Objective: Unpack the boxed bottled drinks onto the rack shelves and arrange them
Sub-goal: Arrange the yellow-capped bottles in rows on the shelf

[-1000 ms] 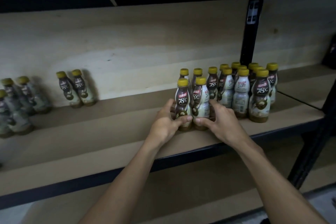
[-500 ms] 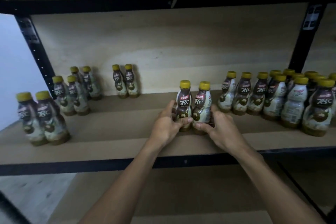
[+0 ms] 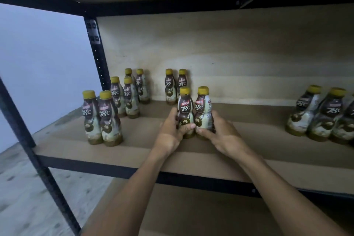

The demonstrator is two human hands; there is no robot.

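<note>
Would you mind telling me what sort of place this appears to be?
Likely a stockroom or shop back room: a bare metal rack with plain board shelves, pairs of identical drink bottles, and a rough floor.

We see a brown shelf board point(image 3: 249, 151) with a black rail along its front edge. All the coffee-drink bottles on it have yellow caps and stand upright. Near the front-left corner stands the front pair point(image 3: 101, 119), its bottles touching. Behind it, toward the back-left corner, come a second pair point(image 3: 124, 97) and a third pair point(image 3: 141, 86). A back pair point(image 3: 170, 87) stands at the rear edge, left of centre. Just in front of it is the middle pair point(image 3: 186, 111), whose bases are hidden from us. Well apart, at the right edge, we find a tight cluster of bottles point(image 3: 325, 117).
</note>
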